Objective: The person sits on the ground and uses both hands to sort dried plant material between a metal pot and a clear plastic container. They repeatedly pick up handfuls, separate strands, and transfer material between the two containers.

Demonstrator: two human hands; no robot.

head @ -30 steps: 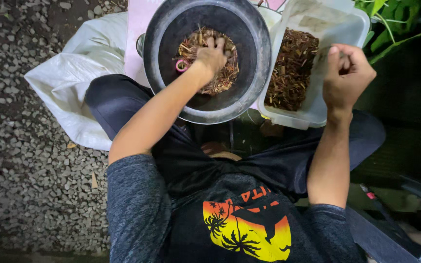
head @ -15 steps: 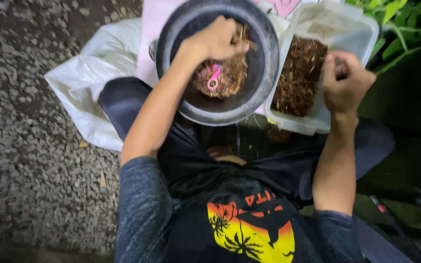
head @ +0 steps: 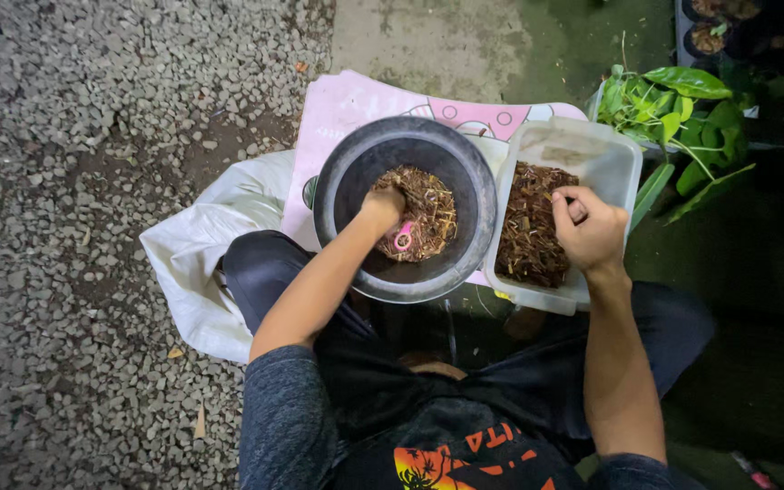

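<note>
A black round pot [head: 347, 172] sits in front of my lap, partly filled with brown fibrous mulch [head: 433, 204]. My left hand [head: 383, 207] is inside the pot, fingers curled down into the mulch beside a small pink object [head: 403, 238]. To the right stands a clear plastic tub [head: 610, 154] of darker brown mulch [head: 530, 231]. My right hand [head: 587, 227] hovers over that tub with its fingers closed; whether it holds mulch I cannot tell.
A pink printed sheet [head: 356, 104] lies under the pot and tub. A white plastic bag [head: 197, 259] lies at the left on grey gravel [head: 74, 181]. A green leafy plant [head: 682, 109] stands at the upper right, with small pots [head: 710, 32] behind.
My left hand has dropped from the pot's far side down into the mulch at its near left. My right hand stays over the tub. The camera view has pulled back and shifted.
</note>
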